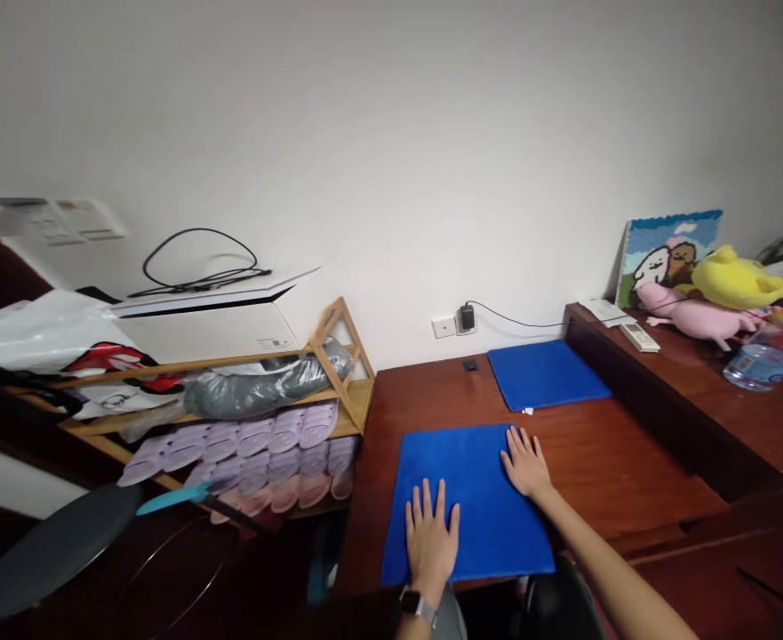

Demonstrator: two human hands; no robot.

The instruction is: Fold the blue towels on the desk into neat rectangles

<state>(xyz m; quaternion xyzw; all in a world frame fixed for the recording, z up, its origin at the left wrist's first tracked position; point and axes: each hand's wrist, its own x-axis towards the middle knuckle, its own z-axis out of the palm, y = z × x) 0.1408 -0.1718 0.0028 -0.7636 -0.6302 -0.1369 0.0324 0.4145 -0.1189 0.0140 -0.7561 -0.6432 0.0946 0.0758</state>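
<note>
A square blue cloth mat (477,507) lies flat on the reddish-brown wooden desk (424,391), its near edge along the desk's front edge. My left hand (431,538) rests palm down on the mat's left part, fingers stretched and apart, a watch (416,604) on the wrist. On the mat's upper right edge lies my right hand (525,462), palm down with fingers spread. Neither hand holds anything. Farther back on the desk is a second blue mat (546,373), with a small white tag at its near edge.
Left of the desk stands a wooden rack (355,400) with rows of slippers (284,431) and a white box (211,329) on top. A raised surface at right bears plush toys (698,316), a remote (639,336) and a plastic bottle (761,360). A plugged-in charger (467,316) trails a cable.
</note>
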